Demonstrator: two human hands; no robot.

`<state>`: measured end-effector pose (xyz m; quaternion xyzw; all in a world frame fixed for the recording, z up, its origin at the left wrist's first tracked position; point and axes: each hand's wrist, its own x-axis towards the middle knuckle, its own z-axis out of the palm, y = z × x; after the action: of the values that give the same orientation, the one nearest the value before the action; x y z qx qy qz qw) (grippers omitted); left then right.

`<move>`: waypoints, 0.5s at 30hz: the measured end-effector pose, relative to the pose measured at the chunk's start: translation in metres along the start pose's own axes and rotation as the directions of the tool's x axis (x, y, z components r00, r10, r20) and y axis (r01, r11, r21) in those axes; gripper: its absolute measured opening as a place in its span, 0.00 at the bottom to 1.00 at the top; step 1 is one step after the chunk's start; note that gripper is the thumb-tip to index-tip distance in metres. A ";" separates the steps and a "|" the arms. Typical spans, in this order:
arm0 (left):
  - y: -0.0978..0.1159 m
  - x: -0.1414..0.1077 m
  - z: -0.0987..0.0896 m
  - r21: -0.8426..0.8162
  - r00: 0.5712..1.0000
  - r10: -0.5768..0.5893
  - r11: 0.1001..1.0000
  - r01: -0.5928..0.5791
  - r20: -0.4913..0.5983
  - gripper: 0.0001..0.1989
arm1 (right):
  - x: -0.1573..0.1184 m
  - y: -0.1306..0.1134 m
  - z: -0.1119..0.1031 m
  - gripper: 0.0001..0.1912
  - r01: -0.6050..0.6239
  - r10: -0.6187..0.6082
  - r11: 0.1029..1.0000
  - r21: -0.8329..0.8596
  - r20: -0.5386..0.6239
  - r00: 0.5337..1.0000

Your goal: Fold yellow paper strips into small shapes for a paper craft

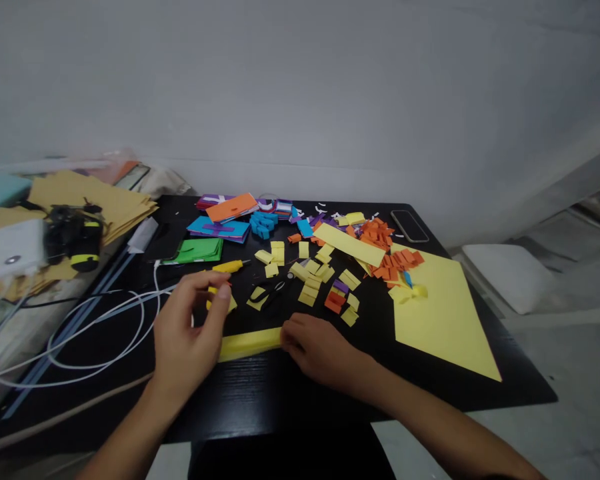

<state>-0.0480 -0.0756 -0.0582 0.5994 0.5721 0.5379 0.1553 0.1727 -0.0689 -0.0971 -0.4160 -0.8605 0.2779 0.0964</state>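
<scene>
A folded yellow paper strip (250, 343) lies across the black table near its front edge. My right hand (323, 350) is closed over the right end of this strip. At the strip's left end, my left hand (190, 333) is raised with bent fingers. Its thumb and index finger stand a little apart, and I see nothing held between them. Just behind that hand are a yellow-handled tool (229, 266) and a yellow paper piece, partly hidden by the fingers. Black scissors (267, 293) lie between and beyond my hands, among small folded yellow paper pieces (310, 287).
A large yellow sheet (443, 320) covers the right side, near orange folded pieces (375, 233) and a phone (410, 227). Blue folded paper (219, 229) and green folded paper (200, 251) lie at the back left. White cables (125, 317) loop across the left, below a white power bank (16, 248).
</scene>
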 end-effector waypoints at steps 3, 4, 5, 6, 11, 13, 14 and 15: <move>-0.002 0.016 0.012 -0.284 0.982 -0.159 0.951 0.124 -0.103 0.11 | 0.004 0.008 -0.019 0.03 -0.055 0.045 0.850 0.523 0.033 0.998; -0.005 0.020 0.017 -0.386 0.973 -0.205 0.910 0.152 -0.102 0.12 | 0.007 0.012 -0.023 0.06 -0.087 0.062 0.725 0.683 0.061 0.996; -0.008 0.023 0.022 -0.456 0.967 -0.243 0.871 0.184 -0.073 0.13 | 0.010 0.015 -0.024 0.09 -0.099 0.073 0.583 0.807 0.069 0.995; -0.012 0.025 0.028 -0.498 0.963 -0.269 0.835 0.233 -0.001 0.16 | 0.014 0.018 -0.023 0.12 -0.088 0.078 0.452 0.888 0.059 0.995; -0.026 0.015 0.056 -0.369 0.780 -0.278 0.760 0.535 0.560 0.21 | 0.031 0.030 -0.004 0.24 -0.044 0.141 0.139 0.989 0.024 0.990; -0.029 0.009 0.061 -0.352 0.741 -0.261 0.751 0.558 0.619 0.22 | 0.033 0.033 0.003 0.23 -0.039 0.182 0.126 0.991 0.016 0.983; -0.030 0.007 0.063 -0.357 0.734 -0.261 0.742 0.568 0.627 0.22 | 0.033 0.034 0.005 0.23 -0.034 0.193 0.135 0.990 0.007 0.981; -0.032 0.005 0.063 -0.363 0.732 -0.263 0.733 0.575 0.629 0.22 | 0.033 0.035 0.006 0.22 -0.027 0.199 0.154 0.988 -0.004 0.980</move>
<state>-0.0136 -0.0349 -0.1051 0.5045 0.4558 0.4327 0.5920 0.1722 -0.0287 -0.1240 -0.3352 -0.4342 0.7458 0.3781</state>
